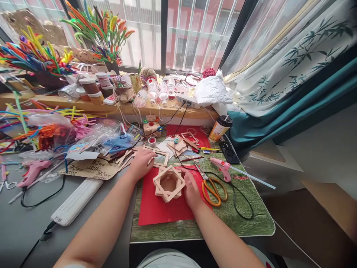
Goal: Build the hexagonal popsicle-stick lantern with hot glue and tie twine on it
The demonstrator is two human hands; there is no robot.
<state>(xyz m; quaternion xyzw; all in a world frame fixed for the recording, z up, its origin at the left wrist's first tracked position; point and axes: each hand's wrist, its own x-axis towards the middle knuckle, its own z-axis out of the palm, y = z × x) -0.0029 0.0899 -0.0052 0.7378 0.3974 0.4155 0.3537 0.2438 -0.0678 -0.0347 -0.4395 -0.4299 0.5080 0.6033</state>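
Observation:
A hollow star-shaped stack of square craft-stick frames [179,191] sits on the red sheet [156,216]. My right hand [192,189] rests against its right side, fingers loosely stretched and not wrapped round it. Behind the stack and to its left lies a single square craft-stick frame [166,159]. My left hand [141,163] is at that frame's left side, with the fingers closed on its edge; the fingertips are partly hidden.
Orange-handled scissors [213,191] and a pink glue gun [221,167] with a cord lie right of the sheet. A lidded drink cup [220,128] stands behind them. Left are loose sticks [124,160], sandpaper [92,169], a white power strip [76,203] and another pink glue gun [33,173].

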